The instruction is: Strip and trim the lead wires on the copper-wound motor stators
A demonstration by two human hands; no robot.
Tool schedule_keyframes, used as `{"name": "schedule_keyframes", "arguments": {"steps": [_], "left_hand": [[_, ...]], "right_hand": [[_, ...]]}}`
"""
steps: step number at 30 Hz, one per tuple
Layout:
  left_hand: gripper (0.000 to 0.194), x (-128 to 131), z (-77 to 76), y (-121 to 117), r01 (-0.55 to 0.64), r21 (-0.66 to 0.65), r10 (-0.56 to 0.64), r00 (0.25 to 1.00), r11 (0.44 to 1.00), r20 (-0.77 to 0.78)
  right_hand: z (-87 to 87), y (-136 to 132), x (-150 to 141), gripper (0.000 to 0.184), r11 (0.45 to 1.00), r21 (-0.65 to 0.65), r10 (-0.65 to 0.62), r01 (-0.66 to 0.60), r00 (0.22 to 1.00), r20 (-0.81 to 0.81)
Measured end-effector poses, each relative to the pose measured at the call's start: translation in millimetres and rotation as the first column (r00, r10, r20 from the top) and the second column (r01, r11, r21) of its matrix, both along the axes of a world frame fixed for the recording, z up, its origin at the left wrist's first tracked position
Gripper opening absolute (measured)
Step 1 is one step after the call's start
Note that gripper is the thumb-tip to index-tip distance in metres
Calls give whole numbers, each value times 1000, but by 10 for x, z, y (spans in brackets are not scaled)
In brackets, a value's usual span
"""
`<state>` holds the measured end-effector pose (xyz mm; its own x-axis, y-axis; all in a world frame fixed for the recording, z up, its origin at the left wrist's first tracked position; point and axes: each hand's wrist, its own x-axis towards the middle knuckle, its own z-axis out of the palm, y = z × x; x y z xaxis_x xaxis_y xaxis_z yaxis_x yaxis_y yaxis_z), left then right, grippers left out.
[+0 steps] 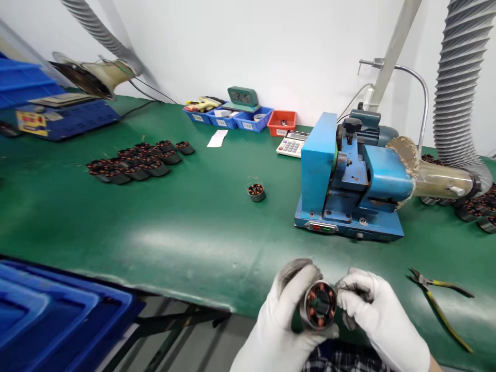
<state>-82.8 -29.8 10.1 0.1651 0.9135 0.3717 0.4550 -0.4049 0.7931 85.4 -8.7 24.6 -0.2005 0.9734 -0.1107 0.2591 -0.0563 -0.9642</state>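
Observation:
My left hand [292, 310], in a white glove, is closed around a motor stator [306, 310], a metal ring with copper windings inside. Its open face points toward me, above the bench's front edge. My right hand [368, 305], gloved too, is pinched at the stator's right rim; whatever lies between those fingertips is too small to make out. A second stator [256, 192] with thin wires sticking up stands alone on the green bench [201, 217]. Cutting pliers [430, 284] with yellow-green handles lie spread to the right of my right hand.
A blue belt machine [320, 155] stands ahead, joined to an extraction hose [461, 93]. Stators cluster at left [135, 163] and behind the machine at right [475, 206]. A calculator [290, 144], small blue bins [248, 121] and a red bin [281, 121] line the wall. Blue crates [77, 315] sit lower left.

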Motion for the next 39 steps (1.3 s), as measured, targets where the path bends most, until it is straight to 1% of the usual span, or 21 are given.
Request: {"name": "schedule_keyframes", "arguments": {"steps": [2,3,5,7,9,12,14,15,17,19,21,23,25,26,28,31,33,35,37,38,39], "left_hand": [[73,-2,-50,10,-33,-37,30,996,999,-79],[75,0,-59,21,-12,-71,8,998,997,-60],[74,10,-47,43,58,-142,-48,996,988,72],[57,19,-23,49,113,-148,-84,978,983,193],[41,21,-20,33,117,-99,-93,971,988,221],[49,5,-51,1,7,18,-9,997,1000,83],[57,-9,-51,7,27,40,-28,1000,999,12],[57,-14,-41,20,84,4,-84,996,996,15],[51,-13,-23,58,225,-119,-213,971,967,106],[37,10,-51,92,303,-164,-278,947,939,160],[27,54,-152,108,219,-47,-218,976,975,19],[36,105,-302,113,71,146,-40,978,987,-206],[45,141,-444,123,-16,243,96,943,970,-320],[46,147,-497,134,-25,223,100,938,974,-332],[45,132,-555,171,-12,88,40,943,996,-330],[53,69,-549,239,33,-123,-75,930,992,-359],[55,25,-521,272,67,-191,-134,924,979,-359],[56,-6,-502,287,78,-211,-150,925,974,-349],[54,-17,-498,284,72,-209,-141,931,975,-336],[53,-12,-501,278,68,-206,-135,933,976,-332],[52,1,-507,268,64,-202,-130,935,977,-331]], "right_hand": [[-31,-20,10,15,994,-108,-40,28,994,-104],[-53,-27,18,10,992,-112,-69,56,991,-113],[-103,-35,31,15,992,25,-118,120,991,-68],[-139,-34,32,14,961,241,-137,133,991,-3],[-143,-23,17,12,942,315,-128,113,991,27],[-93,7,-13,14,991,97,-85,87,996,-16],[-53,23,-24,18,997,-64,-46,42,997,-60],[-42,27,-26,20,994,-100,-45,39,997,-60],[-49,24,-25,20,995,-43,-86,86,996,10],[-105,17,-21,20,987,64,-155,149,983,94],[-208,20,-16,22,992,-5,-124,125,989,86],[-333,47,-4,30,982,-188,-24,27,1000,19],[-442,102,16,37,957,-281,75,-71,997,4],[-479,138,28,38,954,-283,116,-103,993,32],[-501,214,56,36,956,-254,185,-150,975,120],[-417,323,122,20,958,-150,280,-246,914,293],[-324,384,231,15,943,-92,331,-321,858,392],[-250,427,454,22,898,-46,386,-438,734,559],[-232,436,820,32,848,13,339,-531,560,756],[-249,420,1049,36,839,52,263,-542,487,833],[-284,389,1296,38,848,112,173,-518,471,865]]}}
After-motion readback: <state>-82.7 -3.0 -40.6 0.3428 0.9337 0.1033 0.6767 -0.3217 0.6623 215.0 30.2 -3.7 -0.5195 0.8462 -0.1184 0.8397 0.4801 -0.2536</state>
